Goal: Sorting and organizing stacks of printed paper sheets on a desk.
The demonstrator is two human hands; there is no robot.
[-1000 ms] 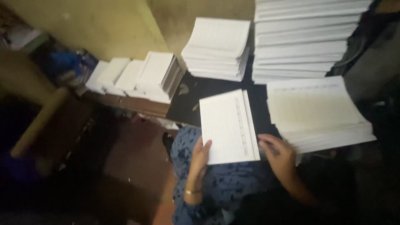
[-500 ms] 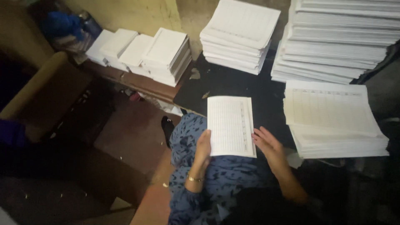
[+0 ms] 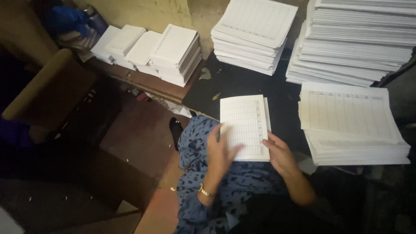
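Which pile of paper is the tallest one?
The tallest is the stack of printed sheets at the far right, behind the lower pile with the ruled grid on top. It stands higher than the middle stack and the small folded piles.

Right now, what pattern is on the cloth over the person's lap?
Blue cloth with dark irregular spots, seen best in the head view.

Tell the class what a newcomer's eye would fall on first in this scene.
First, the folded ruled sheet at centre, pressed flat by the left hand and gripped at its lower right edge by the right hand. Then the tall stacks of printed sheets at upper right, bright against the dark table.
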